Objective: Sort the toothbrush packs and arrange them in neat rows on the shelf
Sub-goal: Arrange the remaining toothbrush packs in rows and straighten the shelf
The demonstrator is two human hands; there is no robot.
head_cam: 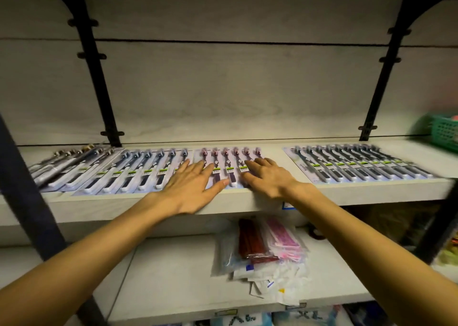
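Head view. I see the shelf [247, 201] carrying toothbrush packs laid flat in rows that reach its front edge. At 9 o'clock lies a fanned group of blue packs [138, 169]; at centre, the red packs [230, 162]; at 3 o'clock, a second overlapped row of dark packs [359, 164], parted from the centre by a bare strip of shelf board.

My left hand [195, 187] lies flat, fingers spread, on the seam between blue and red packs. My right hand [266, 177] rests on the right end of the red packs, fingers bent at the knuckles; I see nothing pinched, though blur leaves that unsure.

At 2 o'clock a green basket [443, 132] stands at the shelf's far right; its contents are cut off. On the lower shelf [173, 276], at 6 o'clock, lies a heap of clear bags [262, 251] holding red and pink items.
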